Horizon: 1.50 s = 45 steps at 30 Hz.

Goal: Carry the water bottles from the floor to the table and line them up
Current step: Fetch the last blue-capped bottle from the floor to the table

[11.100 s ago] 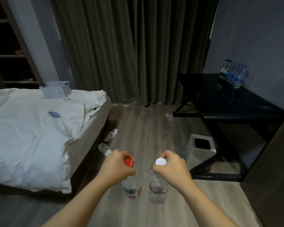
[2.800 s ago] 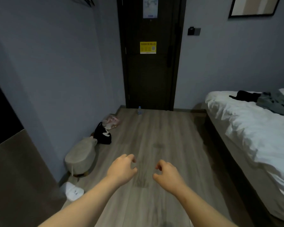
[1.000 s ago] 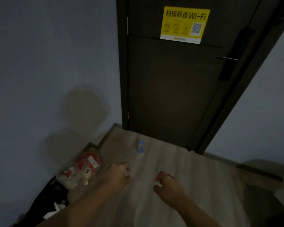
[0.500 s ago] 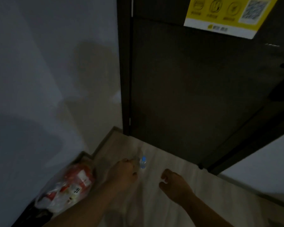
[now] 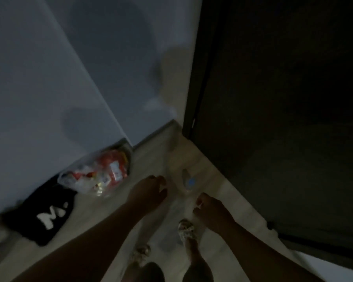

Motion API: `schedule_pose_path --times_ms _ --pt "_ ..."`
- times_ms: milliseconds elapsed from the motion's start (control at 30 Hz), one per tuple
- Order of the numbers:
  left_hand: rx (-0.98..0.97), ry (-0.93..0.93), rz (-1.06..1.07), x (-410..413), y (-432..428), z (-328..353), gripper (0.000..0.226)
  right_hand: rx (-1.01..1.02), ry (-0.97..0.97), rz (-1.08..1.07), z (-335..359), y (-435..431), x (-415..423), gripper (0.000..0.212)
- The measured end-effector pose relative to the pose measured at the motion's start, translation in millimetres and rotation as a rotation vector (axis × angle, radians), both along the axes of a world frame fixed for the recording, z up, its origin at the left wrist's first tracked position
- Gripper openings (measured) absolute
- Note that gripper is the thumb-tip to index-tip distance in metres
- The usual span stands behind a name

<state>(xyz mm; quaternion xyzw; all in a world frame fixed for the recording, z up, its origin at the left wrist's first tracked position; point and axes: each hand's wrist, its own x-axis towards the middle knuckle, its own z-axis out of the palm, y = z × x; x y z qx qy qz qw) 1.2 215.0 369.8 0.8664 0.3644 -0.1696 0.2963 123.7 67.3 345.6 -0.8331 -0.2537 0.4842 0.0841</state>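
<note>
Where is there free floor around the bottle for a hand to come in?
Bare floor lies left of the bottle, up to the plastic bag, and between the bottle and the door. Along the wall it is crowded: plastic bag, then black bag.

Dim light; a pale grey wall point(image 5: 39, 78) meets a dark door point(image 5: 283, 98) at the corner above a light wood-plank floor point(image 5: 151, 159).
</note>
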Motion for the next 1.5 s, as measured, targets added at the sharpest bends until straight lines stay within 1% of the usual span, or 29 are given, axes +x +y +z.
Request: schedule_pose_path --times_ms 100,267,333,400,533,567,633,667,733,800,900,1033,1133,1267,1400,1500 --pt "-0.042 0.059 0.072 18.0 -3.4 -27.8 0.032 -0.024 0.022 0.045 -23.7 7.3 25.8 0.030" --pt "-0.101 0.118 0.141 43.5 -0.8 -79.1 0.031 -0.088 0.073 0.104 -69.4 17.1 52.9 0.025" --pt "-0.120 0.141 0.158 50.8 1.2 -104.1 0.030 -0.105 0.093 0.122 -93.4 21.7 60.9 0.022" --pt "-0.146 0.152 0.174 57.9 3.8 -132.2 0.030 -0.129 0.101 0.148 -119.8 27.5 69.0 0.012" --pt "-0.174 0.160 0.187 72.4 13.6 -193.9 0.028 -0.159 0.095 0.186 -180.4 47.5 84.4 0.009" --pt "-0.183 0.161 0.191 75.3 16.2 -209.6 0.028 -0.165 0.093 0.190 -196.0 53.8 87.5 0.011" --pt "-0.204 0.164 0.200 81.1 21.1 -241.5 0.028 -0.176 0.078 0.191 -229.0 65.6 94.2 0.027" --pt "-0.210 0.164 0.201 83.3 23.3 -258.3 0.028 -0.187 0.061 0.189 -246.2 71.6 97.1 0.035" --pt "-0.215 0.169 0.200 86.2 26.7 -290.0 0.029 -0.202 0.029 0.191 -280.0 82.7 101.6 0.042" --pt "-0.224 0.176 0.208 87.2 28.7 -321.8 0.029 -0.216 -0.020 0.184 -312.8 92.0 105.0 0.040" --pt "-0.264 0.185 0.225 86.4 29.8 -366.3 0.028 -0.268 -0.166 0.197 -356.8 100.4 107.0 0.036" --pt "-0.305 0.173 0.240 80.5 27.0 -414.7 0.028 -0.343 -0.354 0.264 -404.8 98.9 105.9 0.050" --pt "-0.321 0.178 0.246 74.5 24.7 -439.4 0.028 -0.367 -0.369 0.285 -431.0 93.8 103.7 0.056" --pt "-0.326 0.168 0.271 65.6 25.7 -460.0 0.027 -0.338 -0.346 0.252 -456.2 92.4 100.7 0.048" --pt "-0.327 0.151 0.295 53.2 24.8 -466.3 0.026 -0.275 -0.408 0.225 -460.7 95.5 96.0 0.044" --pt "-0.326 0.152 0.305 44.8 24.1 -459.9 0.027 -0.244 -0.407 0.212 -451.7 96.6 90.3 0.044"
